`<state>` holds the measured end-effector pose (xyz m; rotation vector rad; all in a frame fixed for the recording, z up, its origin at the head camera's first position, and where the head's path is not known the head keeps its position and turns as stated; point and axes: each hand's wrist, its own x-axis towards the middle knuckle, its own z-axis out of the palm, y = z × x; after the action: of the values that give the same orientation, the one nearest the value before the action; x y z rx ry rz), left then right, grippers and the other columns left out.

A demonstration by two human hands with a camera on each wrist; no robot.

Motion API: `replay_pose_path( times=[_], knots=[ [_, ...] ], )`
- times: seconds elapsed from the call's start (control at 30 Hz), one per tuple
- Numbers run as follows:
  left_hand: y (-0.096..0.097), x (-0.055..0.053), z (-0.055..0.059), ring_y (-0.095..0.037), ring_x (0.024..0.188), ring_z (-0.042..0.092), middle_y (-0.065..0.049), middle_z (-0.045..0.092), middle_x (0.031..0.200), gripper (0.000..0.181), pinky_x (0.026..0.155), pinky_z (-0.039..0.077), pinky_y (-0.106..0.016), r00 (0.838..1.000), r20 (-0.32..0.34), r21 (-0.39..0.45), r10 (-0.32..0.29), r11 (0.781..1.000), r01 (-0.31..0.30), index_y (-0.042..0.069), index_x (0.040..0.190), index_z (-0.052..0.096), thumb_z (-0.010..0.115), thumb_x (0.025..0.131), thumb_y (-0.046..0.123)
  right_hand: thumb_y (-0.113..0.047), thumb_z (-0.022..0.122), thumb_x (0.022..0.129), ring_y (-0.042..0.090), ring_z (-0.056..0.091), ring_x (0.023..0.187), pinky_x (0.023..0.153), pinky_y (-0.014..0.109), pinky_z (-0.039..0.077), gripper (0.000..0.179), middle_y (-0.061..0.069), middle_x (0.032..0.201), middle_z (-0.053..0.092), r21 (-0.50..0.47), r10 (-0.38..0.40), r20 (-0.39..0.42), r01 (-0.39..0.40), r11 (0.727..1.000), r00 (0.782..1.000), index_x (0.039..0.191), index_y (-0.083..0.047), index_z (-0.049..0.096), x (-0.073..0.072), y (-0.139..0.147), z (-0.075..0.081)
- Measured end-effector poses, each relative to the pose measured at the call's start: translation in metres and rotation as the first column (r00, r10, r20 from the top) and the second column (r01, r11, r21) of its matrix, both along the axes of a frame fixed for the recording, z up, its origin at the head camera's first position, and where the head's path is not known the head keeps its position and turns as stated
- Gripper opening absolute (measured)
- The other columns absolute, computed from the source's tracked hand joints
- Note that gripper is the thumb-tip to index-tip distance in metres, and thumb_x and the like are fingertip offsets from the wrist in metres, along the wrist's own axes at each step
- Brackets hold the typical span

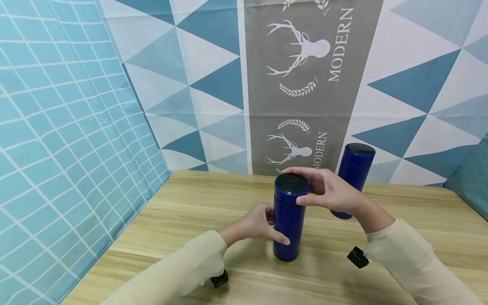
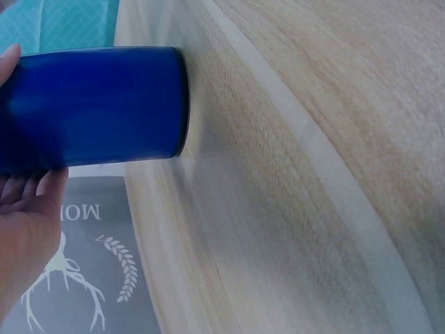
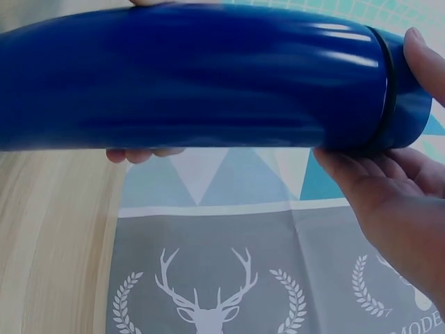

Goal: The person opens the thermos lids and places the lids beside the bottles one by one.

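A dark blue thermos bottle [image 1: 286,233] stands upright on the wooden table in the head view. My left hand [image 1: 256,222] grips its body from the left, with the thumb across the front; the left wrist view shows the bottle [image 2: 104,104] lying sideways in the picture, its base close to the tabletop. Up at the lid [image 1: 283,198], which has a glossy black top, my right hand [image 1: 335,190] holds on with thumb and fingers. In the right wrist view, a dark seam separates the lid [image 3: 411,104] from the body. Fingertips of the left hand [image 3: 135,154] show beneath it.
A second blue thermos bottle [image 1: 354,169] stands behind my right wrist, partly hidden by it. Patterned cloth [image 1: 213,84] hangs behind the table [image 1: 198,190], and blue checked cloth [image 1: 57,127] runs along its left edge.
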<state>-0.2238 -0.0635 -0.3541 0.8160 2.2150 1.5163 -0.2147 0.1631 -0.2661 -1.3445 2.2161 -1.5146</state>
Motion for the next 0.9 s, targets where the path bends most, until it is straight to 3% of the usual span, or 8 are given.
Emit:
replay_pose_path(
  times=[0.7, 0.9],
  knots=[
    [0.0, 0.0, -0.001, -0.002, 0.086, 0.067, -0.014, 0.073, 0.106, 0.049, 0.083, 0.055, -0.018, 1.0, -0.006, -0.004, 0.002, 1.0, -0.002, 0.002, 0.11, 0.067, 0.084, 0.065, -0.001, 0.005, 0.058, 0.09, 0.018, 0.058, 0.122, 0.099, 0.03, 0.052, 0.06, 0.031, 0.139, 0.045, -0.002, 0.174, 0.026, -0.174, 0.985, 0.984, 0.144, 0.005, 0.032, -0.013, 0.005, 0.002],
    [0.001, -0.001, -0.001, -0.003, 0.084, 0.067, -0.013, 0.074, 0.103, 0.047, 0.081, 0.055, -0.018, 1.0, -0.01, -0.026, 0.027, 0.999, -0.027, 0.003, 0.107, 0.068, 0.085, 0.064, 0.0, 0.004, 0.057, 0.091, 0.019, 0.057, 0.125, 0.099, 0.03, 0.052, 0.064, 0.032, 0.146, 0.038, 0.006, 0.164, 0.056, -0.165, 0.986, 0.985, 0.148, 0.002, 0.027, -0.013, 0.006, 0.002]
  ],
)
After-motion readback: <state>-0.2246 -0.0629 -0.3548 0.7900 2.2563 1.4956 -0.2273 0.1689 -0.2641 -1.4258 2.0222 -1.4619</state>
